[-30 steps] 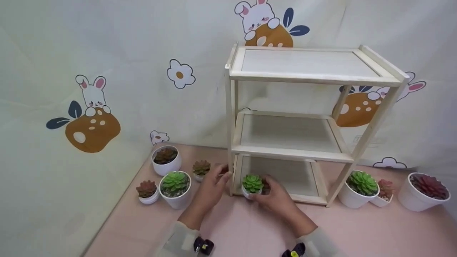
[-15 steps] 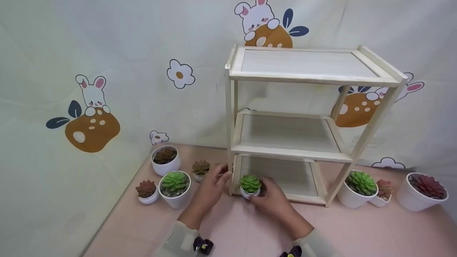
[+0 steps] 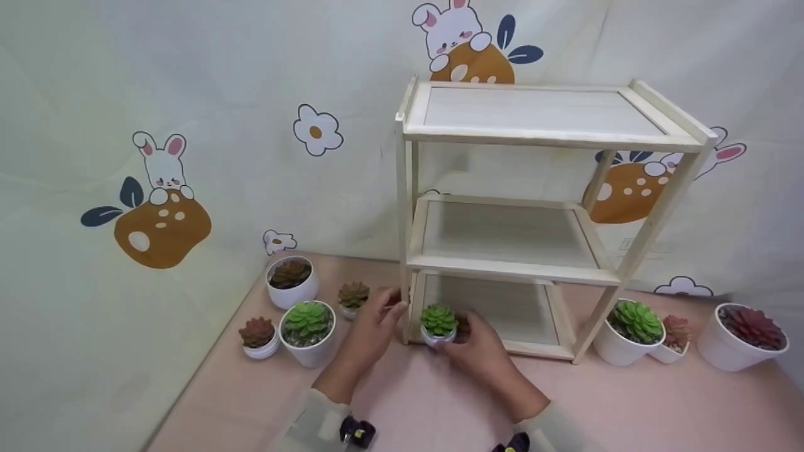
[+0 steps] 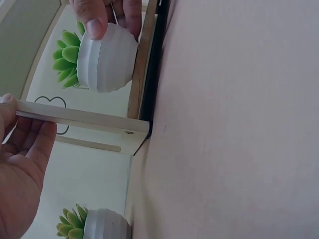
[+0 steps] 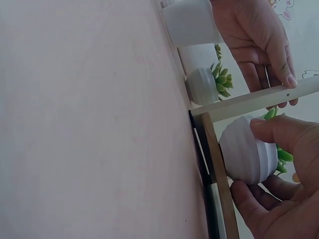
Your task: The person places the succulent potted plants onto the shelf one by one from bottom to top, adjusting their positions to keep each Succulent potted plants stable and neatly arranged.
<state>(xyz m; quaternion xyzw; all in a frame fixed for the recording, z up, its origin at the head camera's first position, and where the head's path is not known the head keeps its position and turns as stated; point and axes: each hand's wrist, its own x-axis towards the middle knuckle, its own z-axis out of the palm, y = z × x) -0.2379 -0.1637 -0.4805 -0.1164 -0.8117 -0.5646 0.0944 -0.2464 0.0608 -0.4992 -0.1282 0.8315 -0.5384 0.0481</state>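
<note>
My right hand point(image 3: 482, 350) holds a small potted succulent point(image 3: 439, 320) at the front left of the bottom tier of a pale wooden shelf rack point(image 3: 512, 271). The plant is bright green, in a ribbed white pot point(image 5: 244, 149). Thumb and fingers curl round the pot's sides in the right wrist view, its base right at the tier's front rail point(image 5: 219, 169). My left hand point(image 3: 372, 329) grips the rack's front left post point(image 4: 75, 115), thumb on one side and fingers on the other. The pot stands upright, close beside that post.
Several potted succulents stand left of the rack, among them a larger green one point(image 3: 308, 329), a small reddish one point(image 3: 259, 338) and a brown one point(image 3: 292, 282). On the right are a green one point(image 3: 631, 333), a pink one point(image 3: 675, 339) and a dark red one point(image 3: 744, 338).
My right hand has shifted the small green succulent slightly left, nearer the front left post. The left hand has kept its grip on the post.
</note>
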